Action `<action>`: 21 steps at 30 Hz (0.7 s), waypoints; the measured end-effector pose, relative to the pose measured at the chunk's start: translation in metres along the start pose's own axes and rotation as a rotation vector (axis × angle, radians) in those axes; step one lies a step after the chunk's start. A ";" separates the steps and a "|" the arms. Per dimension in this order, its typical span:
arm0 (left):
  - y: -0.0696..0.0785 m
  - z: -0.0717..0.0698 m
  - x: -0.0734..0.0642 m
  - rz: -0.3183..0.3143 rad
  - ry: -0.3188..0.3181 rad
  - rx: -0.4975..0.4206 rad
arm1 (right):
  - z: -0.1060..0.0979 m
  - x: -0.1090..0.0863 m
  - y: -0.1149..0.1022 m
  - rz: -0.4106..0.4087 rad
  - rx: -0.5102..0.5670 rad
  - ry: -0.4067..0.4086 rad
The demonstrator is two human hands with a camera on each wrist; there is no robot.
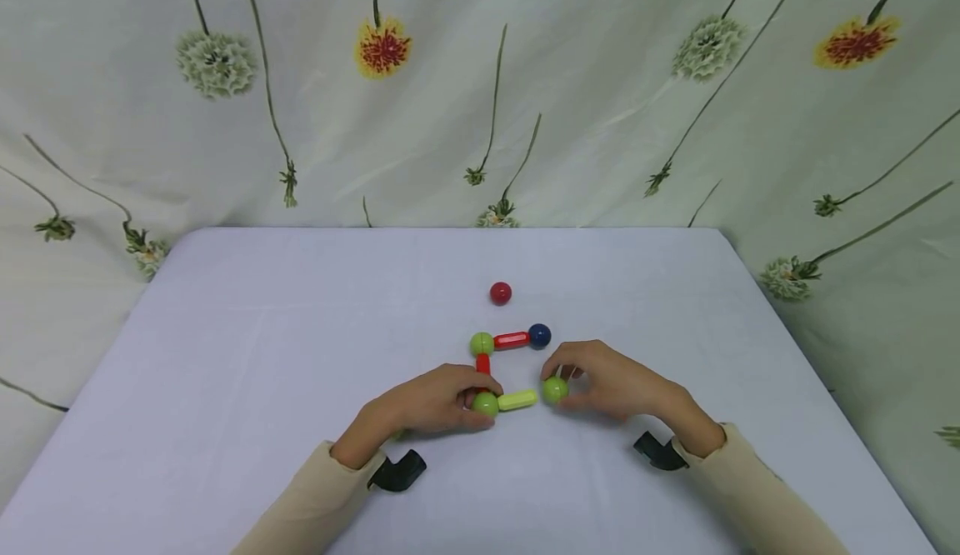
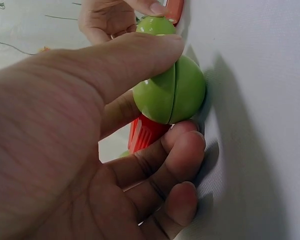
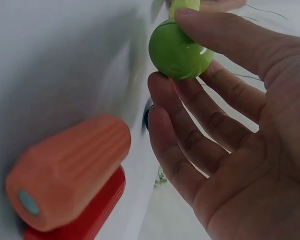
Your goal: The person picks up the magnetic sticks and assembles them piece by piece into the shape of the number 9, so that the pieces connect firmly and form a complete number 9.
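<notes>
My left hand (image 1: 442,398) pinches a green ball (image 2: 187,92) at the near corner of a chain of toy balls and rods. A yellow-green rod (image 1: 517,400) extends right from that ball, and a red rod (image 1: 483,363) runs away from it to another green ball (image 1: 482,343). From there a second red rod (image 1: 512,340) leads to a dark blue ball (image 1: 539,336). Between thumb and fingers, my right hand (image 1: 607,378) holds a green ball (image 3: 180,52) at the free end of the yellow-green rod.
Beyond the chain, a red ball (image 1: 500,292) lies alone on the white table (image 1: 315,305). In the right wrist view, an orange rod (image 3: 72,167) and a red rod (image 3: 102,207) lie side by side. Something green (image 1: 400,435) peeks out under the left wrist. Flower-print cloth (image 1: 592,122) hangs behind.
</notes>
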State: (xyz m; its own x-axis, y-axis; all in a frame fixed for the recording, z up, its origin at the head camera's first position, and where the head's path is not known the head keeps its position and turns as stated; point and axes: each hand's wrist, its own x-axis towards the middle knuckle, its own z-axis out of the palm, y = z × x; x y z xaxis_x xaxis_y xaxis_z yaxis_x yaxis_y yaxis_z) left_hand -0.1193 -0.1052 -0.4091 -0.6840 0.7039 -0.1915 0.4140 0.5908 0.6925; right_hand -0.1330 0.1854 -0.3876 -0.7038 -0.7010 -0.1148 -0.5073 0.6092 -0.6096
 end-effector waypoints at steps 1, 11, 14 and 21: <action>0.000 0.000 0.000 -0.005 -0.002 0.004 | 0.001 0.000 0.000 -0.004 0.001 -0.003; 0.000 0.001 0.000 0.011 0.000 0.003 | 0.002 -0.001 -0.005 0.008 -0.016 -0.003; 0.001 0.001 0.000 0.005 -0.002 0.008 | -0.006 -0.007 -0.004 0.026 -0.014 0.025; 0.001 0.001 -0.001 0.000 0.002 0.000 | -0.019 -0.023 0.014 0.077 -0.033 0.063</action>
State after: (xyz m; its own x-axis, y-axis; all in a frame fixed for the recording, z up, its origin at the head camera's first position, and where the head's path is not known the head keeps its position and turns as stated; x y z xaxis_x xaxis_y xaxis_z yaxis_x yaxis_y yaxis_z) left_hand -0.1182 -0.1051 -0.4089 -0.6853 0.7029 -0.1904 0.4136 0.5909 0.6927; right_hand -0.1339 0.2171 -0.3786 -0.7707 -0.6277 -0.1096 -0.4663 0.6728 -0.5744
